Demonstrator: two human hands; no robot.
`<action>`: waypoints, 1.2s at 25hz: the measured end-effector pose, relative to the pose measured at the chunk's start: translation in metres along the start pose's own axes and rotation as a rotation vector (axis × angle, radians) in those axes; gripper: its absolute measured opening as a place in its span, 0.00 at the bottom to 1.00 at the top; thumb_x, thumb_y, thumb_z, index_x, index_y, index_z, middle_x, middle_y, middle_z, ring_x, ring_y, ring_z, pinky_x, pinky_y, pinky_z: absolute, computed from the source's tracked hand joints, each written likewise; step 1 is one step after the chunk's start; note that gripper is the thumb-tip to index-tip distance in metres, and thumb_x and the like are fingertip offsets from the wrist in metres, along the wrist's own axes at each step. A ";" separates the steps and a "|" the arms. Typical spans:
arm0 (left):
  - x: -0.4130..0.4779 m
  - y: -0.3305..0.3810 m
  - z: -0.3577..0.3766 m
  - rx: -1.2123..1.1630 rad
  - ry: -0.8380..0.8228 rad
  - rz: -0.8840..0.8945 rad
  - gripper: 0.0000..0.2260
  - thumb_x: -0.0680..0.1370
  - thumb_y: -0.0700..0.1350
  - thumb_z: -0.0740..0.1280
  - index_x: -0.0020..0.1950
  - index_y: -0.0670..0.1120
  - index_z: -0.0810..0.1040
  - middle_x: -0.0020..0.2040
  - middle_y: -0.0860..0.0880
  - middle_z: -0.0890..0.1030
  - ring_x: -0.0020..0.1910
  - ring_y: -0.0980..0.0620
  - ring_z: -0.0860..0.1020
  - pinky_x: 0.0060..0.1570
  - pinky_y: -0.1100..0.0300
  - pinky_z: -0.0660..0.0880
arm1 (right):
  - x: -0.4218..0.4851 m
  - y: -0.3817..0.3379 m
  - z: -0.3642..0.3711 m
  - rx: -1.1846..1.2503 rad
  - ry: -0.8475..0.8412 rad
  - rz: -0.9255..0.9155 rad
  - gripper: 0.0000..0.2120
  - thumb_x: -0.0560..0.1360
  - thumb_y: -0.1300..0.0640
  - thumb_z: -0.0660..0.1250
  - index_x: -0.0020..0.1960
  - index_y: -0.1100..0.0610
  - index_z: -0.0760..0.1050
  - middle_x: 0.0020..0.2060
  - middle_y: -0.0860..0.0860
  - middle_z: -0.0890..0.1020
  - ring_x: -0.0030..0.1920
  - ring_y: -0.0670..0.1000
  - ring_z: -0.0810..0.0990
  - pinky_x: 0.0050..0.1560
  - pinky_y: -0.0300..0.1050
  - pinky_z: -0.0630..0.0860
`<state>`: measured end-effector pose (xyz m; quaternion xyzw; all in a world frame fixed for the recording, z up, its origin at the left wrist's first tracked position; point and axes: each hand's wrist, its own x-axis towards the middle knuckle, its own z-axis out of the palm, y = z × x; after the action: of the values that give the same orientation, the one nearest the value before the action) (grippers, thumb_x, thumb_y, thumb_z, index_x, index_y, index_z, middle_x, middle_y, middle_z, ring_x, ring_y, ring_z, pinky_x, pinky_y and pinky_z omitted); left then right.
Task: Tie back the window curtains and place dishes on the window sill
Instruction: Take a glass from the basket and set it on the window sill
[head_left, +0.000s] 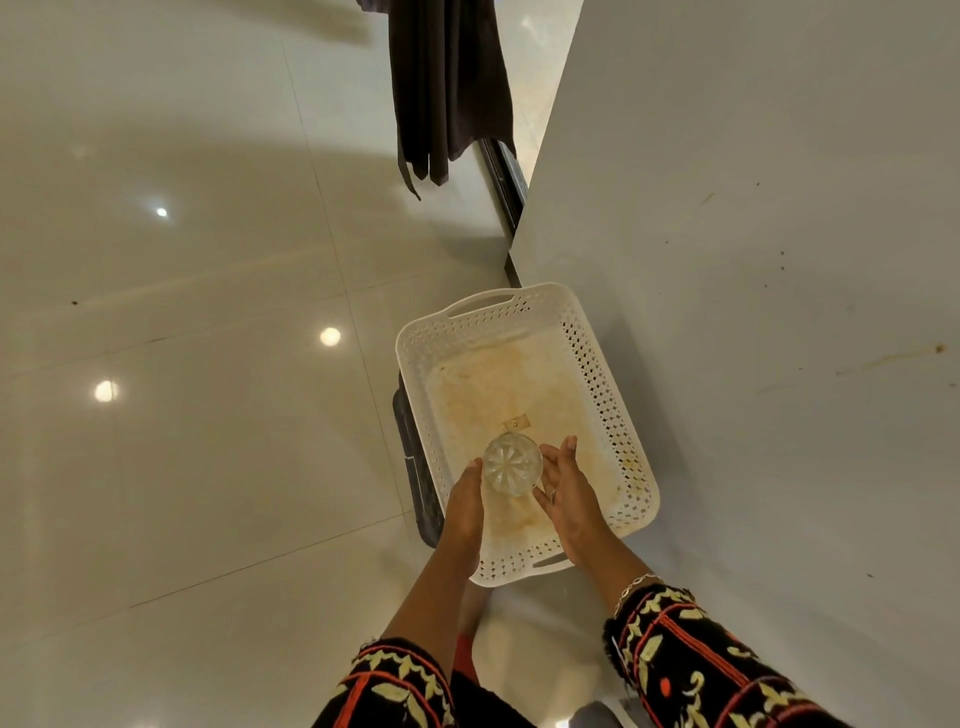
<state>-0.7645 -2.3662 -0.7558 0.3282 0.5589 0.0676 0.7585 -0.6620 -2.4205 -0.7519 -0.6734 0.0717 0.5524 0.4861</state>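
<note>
I carry the glass bowl (511, 464) between my left hand (465, 501) and right hand (567, 493), both flat against it, above the white basket (597, 379).

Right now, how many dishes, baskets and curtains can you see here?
Clear glass bowl: 1
White plastic basket: 1
Dark curtain: 1
Total: 3

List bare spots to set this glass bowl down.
Free: basket floor from the glass bowl to the far handle; white surface right of the basket; floor tiles left. Crowded: basket's near end, where left hand and right hand flank the bowl.
</note>
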 end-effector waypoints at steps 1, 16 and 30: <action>-0.001 0.000 0.000 0.031 -0.009 -0.007 0.19 0.82 0.51 0.48 0.60 0.46 0.75 0.57 0.48 0.78 0.51 0.59 0.75 0.43 0.66 0.69 | -0.002 0.001 0.000 -0.018 0.000 -0.003 0.31 0.78 0.39 0.45 0.73 0.58 0.59 0.71 0.54 0.66 0.71 0.51 0.62 0.69 0.47 0.60; -0.116 -0.041 -0.019 1.731 -0.007 0.628 0.25 0.82 0.53 0.42 0.75 0.44 0.41 0.76 0.44 0.40 0.75 0.47 0.39 0.72 0.52 0.37 | -0.144 0.047 -0.049 -1.419 0.304 -0.571 0.55 0.58 0.31 0.17 0.76 0.56 0.49 0.75 0.55 0.52 0.75 0.54 0.49 0.73 0.46 0.51; -0.276 -0.176 -0.029 1.863 -0.204 0.729 0.24 0.82 0.50 0.43 0.75 0.42 0.42 0.77 0.44 0.43 0.76 0.49 0.41 0.73 0.55 0.40 | -0.321 0.229 -0.126 -1.422 0.385 -0.467 0.32 0.80 0.42 0.45 0.75 0.61 0.44 0.76 0.57 0.47 0.76 0.54 0.44 0.74 0.48 0.42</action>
<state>-0.9381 -2.6201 -0.6392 0.9461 0.1870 -0.1970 0.1767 -0.8439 -2.7729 -0.6331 -0.9056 -0.3610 0.2218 0.0194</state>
